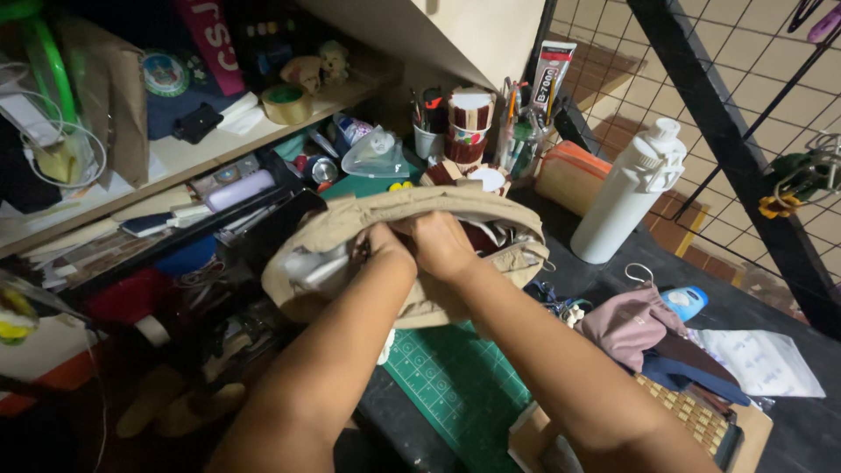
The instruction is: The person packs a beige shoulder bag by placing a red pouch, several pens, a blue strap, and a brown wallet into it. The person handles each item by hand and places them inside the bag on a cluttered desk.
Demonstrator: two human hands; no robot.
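A beige fabric bag (350, 229) lies open on a dark desk over a green cutting mat (455, 385). Both my hands reach into its mouth. My left hand (383, 242) grips the near edge of the opening, fingers curled inside. My right hand (444, 243) is closed just beside it, knuckles up, with its fingertips hidden inside the bag. White and dark red items show inside the bag, to the left and right of my hands. What the right hand grips, if anything, is hidden.
A tall white bottle (632, 191) stands at the right. Cups of pens (517, 131) and tape rolls (470, 123) sit behind the bag. A mauve pouch (631, 324), woven mat (692, 416) and plastic sleeve (762, 361) lie right. Cluttered shelves (175, 158) fill the left; a wire grid (753, 114) rises at right.
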